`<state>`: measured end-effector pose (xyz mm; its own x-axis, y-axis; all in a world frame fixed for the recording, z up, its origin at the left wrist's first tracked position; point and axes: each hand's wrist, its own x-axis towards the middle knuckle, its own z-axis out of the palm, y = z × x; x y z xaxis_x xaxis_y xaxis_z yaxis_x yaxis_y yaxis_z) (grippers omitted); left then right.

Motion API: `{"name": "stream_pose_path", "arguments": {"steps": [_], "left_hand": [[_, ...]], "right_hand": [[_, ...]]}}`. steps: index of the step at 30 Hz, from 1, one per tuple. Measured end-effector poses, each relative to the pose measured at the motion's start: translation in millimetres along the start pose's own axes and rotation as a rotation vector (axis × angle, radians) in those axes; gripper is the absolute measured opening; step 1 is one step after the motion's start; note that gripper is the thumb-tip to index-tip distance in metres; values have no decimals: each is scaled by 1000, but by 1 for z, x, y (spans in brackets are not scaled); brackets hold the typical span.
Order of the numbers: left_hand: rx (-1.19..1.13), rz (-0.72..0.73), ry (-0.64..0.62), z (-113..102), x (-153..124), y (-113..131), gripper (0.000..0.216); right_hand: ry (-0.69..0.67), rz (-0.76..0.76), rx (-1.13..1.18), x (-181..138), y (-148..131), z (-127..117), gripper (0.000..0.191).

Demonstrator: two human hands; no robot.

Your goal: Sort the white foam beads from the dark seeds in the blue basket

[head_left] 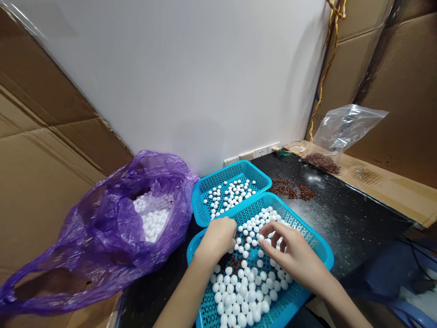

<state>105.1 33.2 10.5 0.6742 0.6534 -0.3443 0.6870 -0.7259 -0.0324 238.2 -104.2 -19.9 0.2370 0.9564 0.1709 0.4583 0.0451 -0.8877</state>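
One white ball [261,237] sits between the thumb and forefinger of the right hand [295,250], nearly closed on it, over the near basket [328,263]. The left hand [218,234] is curled over that basket's left part (whether it grips anything, I cannot tell). The step in hand looks like handling single balls by fingertip; the next move seems to call for a light, steady pinch. Loose balls in the near basket are too many to count, brown bits [235,263] among them. Just beyond it is one far basket [262,178]; left of it, one purple bag [109,232]; far right beyond it, one clear bag [348,125].
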Motion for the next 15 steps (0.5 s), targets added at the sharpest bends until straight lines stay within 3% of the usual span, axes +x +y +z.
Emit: {"name": "stream_pose_path", "arguments": {"steps": [15], "left_hand": [[-1,2,6,0,-1,1,16]], "right_hand": [[-7,-4,20,1,0,0,4]]}}
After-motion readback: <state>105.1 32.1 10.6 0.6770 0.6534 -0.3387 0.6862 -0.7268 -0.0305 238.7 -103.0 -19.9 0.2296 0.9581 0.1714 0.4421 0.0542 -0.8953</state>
